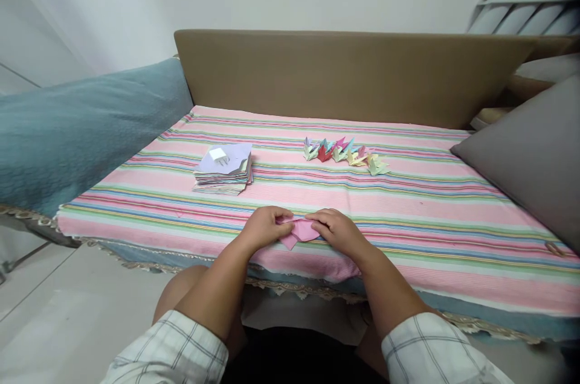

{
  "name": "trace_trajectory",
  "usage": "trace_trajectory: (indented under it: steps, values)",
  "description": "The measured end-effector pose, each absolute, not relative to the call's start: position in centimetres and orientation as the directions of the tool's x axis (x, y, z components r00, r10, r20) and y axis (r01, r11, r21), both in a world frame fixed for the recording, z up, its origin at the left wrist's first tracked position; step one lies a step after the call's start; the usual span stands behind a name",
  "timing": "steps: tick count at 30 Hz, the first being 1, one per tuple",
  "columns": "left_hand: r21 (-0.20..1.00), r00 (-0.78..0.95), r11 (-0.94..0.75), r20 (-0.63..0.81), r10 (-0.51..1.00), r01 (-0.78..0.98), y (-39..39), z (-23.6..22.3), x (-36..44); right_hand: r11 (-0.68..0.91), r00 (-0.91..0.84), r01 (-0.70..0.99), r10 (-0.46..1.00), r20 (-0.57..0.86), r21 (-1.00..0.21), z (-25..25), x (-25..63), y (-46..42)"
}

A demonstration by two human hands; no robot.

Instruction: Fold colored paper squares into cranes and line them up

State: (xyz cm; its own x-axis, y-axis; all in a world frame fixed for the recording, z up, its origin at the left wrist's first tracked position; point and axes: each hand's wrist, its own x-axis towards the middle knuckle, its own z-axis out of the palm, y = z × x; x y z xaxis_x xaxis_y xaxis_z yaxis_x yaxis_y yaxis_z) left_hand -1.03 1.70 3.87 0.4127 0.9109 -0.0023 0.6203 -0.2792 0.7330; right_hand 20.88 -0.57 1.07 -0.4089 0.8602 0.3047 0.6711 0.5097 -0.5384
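Observation:
A small folded piece of pink paper (299, 232) lies on the striped cloth (408, 203) near its front edge. My left hand (264, 226) pinches the paper's left side with its fingers curled. My right hand (338, 229) presses and grips the right side, fingers bent over it. Both hands rest on the cloth. Part of the paper is hidden under my fingers.
A stack of coloured paper sheets (224, 168) sits behind my left hand. A row of several folded paper figures (345, 153) lies further back right. A teal cushion (81, 130) is on the left, a grey pillow (534, 154) on the right, a brown backrest (344, 73) behind.

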Motion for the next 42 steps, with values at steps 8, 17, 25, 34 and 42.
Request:
trace_trajectory:
  steps: [8,17,25,34,42]
  values:
    - [0.754,0.395,-0.188,-0.102,0.913,0.629,2.7,4.3,-1.2,0.266,-0.226,0.709,0.963,0.147,-0.653,1.5,19.8,-0.3]
    - [0.659,0.435,-0.257,-0.119,0.893,0.707,3.1,5.3,-1.9,0.55,-0.432,0.637,0.835,0.342,-0.539,1.3,18.5,-0.5]
    - [0.477,0.379,-0.316,-0.038,0.925,0.82,2.5,4.7,-1.6,0.587,-0.441,0.669,0.807,0.392,-0.456,0.7,17.6,-0.6]
    - [0.444,0.516,-0.527,0.156,0.842,0.725,2.2,2.9,-3.1,0.592,-0.414,0.683,0.796,0.442,-0.428,0.2,17.5,-0.8]
    - [0.394,0.618,-0.654,0.234,0.751,0.646,2.1,2.1,-3.9,0.578,-0.393,0.669,0.809,0.437,-0.467,-0.1,17.7,-0.8]
